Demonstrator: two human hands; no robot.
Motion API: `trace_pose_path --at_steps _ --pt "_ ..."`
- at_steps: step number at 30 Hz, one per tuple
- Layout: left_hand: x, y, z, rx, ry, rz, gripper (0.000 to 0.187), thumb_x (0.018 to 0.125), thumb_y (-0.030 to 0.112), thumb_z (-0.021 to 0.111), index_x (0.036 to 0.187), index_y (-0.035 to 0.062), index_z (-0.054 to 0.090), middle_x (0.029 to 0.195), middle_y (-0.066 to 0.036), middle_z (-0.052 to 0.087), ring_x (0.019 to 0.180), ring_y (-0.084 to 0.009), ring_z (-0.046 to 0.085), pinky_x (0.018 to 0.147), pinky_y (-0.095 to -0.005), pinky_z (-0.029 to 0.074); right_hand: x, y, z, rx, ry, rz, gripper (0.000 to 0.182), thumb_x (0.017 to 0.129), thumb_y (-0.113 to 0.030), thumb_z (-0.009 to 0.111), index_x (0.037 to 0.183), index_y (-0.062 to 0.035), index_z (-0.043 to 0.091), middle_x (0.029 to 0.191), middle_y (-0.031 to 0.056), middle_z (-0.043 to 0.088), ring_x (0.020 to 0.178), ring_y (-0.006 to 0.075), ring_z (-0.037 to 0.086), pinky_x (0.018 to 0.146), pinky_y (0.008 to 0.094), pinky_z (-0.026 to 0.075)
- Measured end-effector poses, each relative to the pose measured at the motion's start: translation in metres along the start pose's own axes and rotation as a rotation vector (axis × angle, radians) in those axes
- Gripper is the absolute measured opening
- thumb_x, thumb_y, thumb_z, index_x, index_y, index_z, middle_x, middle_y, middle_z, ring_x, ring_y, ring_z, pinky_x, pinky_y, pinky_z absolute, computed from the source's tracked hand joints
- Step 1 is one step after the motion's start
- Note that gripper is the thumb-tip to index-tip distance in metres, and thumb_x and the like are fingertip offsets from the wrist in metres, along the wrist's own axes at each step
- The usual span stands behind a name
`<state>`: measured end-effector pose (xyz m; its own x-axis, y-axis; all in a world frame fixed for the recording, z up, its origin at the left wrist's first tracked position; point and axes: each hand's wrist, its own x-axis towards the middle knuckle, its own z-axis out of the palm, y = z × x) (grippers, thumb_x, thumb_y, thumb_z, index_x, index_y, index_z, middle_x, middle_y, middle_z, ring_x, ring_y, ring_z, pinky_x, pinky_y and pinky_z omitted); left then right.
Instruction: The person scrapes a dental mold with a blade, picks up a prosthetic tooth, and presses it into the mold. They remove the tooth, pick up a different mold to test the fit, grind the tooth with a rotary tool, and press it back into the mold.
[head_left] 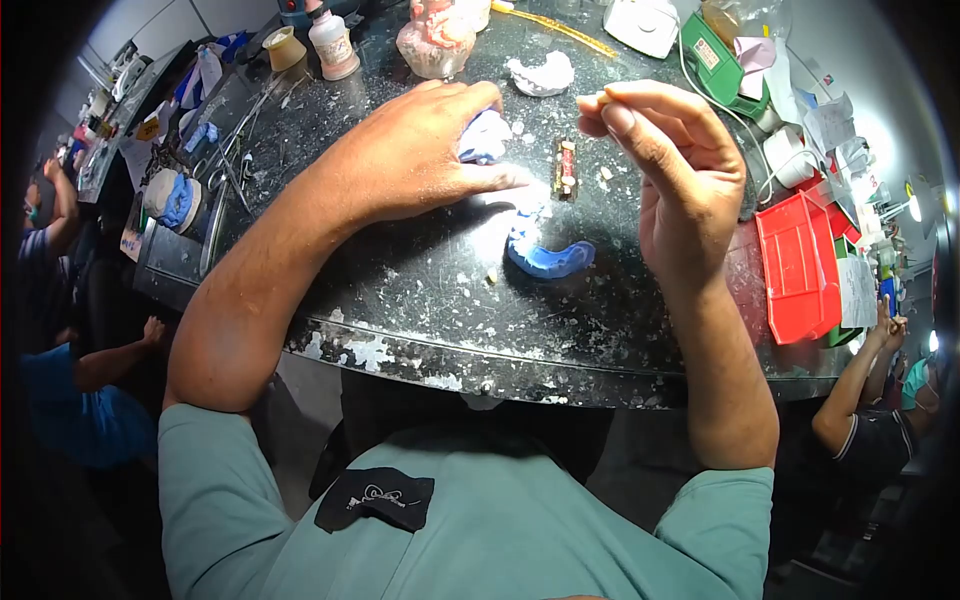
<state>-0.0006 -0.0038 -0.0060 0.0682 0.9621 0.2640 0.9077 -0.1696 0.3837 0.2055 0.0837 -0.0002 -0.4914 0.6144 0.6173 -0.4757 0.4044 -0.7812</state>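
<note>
My left hand [420, 150] lies flat on the dark speckled bench [420, 300], covering a pale blue dental cast [487, 135] that shows under its fingers. My right hand [675, 170] is raised above the bench, its thumb and forefinger pinched on a tiny whitish piece [601, 98]. A blue arch-shaped dental cast [548, 258] sits on the bench between my two forearms. A small brown and red block [566, 168] stands just right of my left fingertips.
A white plaster cast [541, 76] and a pink model [437, 38] sit at the back, with a bottle [332, 42] to the left. A red bin [797, 265] stands at the right. Other people's arms [858, 385] show at both sides.
</note>
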Motion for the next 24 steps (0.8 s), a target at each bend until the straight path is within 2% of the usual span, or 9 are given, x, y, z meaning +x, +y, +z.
trace_pose_path --at_steps 2,4,7,11,16,24 --pt "0.0 -0.007 0.003 0.073 0.023 0.006 0.072 0.069 0.051 0.082 0.117 0.0054 0.055 0.118 -0.018 0.059 0.116 -0.0346 0.055 0.096 -0.0418 0.045 0.0 -0.001 0.0 0.052 0.018 0.049 0.015 0.087 0.001 0.069 0.101 0.0041 0.067 0.095 0.0146 0.072 0.09 0.0201 0.071 0.083 0.0298 0.055" --pt "0.0 -0.012 0.006 0.071 0.041 0.01 0.07 0.069 0.05 0.082 0.117 0.0057 0.056 0.117 -0.018 0.059 0.115 -0.0344 0.055 0.096 -0.0418 0.045 0.001 -0.001 0.0 0.124 0.02 0.126 0.017 0.087 0.0 0.069 0.102 0.004 0.066 0.095 0.0153 0.072 0.091 0.0206 0.071 0.086 0.0307 0.054" --pt "0.001 -0.014 0.005 0.06 0.041 0.006 0.068 0.07 0.049 0.082 0.116 0.0066 0.056 0.115 -0.016 0.059 0.114 -0.034 0.055 0.096 -0.0418 0.045 0.001 0.003 -0.001 0.174 0.023 0.119 0.019 0.086 -0.001 0.07 0.103 0.0039 0.065 0.096 0.0159 0.072 0.091 0.0205 0.07 0.088 0.0305 0.054" --pt "0.002 -0.012 0.004 0.052 0.03 -0.006 0.063 0.071 0.048 0.081 0.115 0.0081 0.057 0.112 -0.014 0.059 0.112 -0.0331 0.056 0.094 -0.0414 0.045 0.002 0.001 -0.002 0.138 0.029 0.174 0.019 0.085 -0.001 0.071 0.103 0.004 0.064 0.097 0.0164 0.072 0.092 0.0201 0.07 0.088 0.0305 0.053" --pt "0.002 -0.012 0.004 0.062 0.027 -0.003 0.063 0.071 0.048 0.081 0.114 0.0084 0.057 0.112 -0.014 0.059 0.112 -0.0325 0.056 0.094 -0.041 0.045 0.002 -0.002 0.0 0.09 0.078 0.227 0.026 0.087 -0.004 0.07 0.112 0.0053 0.065 0.1 0.0158 0.071 0.09 0.0186 0.07 0.088 0.0304 0.053" --pt "0.001 -0.012 0.004 0.054 0.031 -0.016 0.062 0.071 0.046 0.082 0.115 0.0084 0.058 0.112 -0.013 0.059 0.111 -0.0312 0.057 0.093 -0.0397 0.046 0.002 0.003 -0.006 0.123 0.061 0.276 0.022 0.089 -0.004 0.068 0.108 0.0066 0.068 0.101 0.016 0.071 0.09 0.0196 0.07 0.088 0.0308 0.055"
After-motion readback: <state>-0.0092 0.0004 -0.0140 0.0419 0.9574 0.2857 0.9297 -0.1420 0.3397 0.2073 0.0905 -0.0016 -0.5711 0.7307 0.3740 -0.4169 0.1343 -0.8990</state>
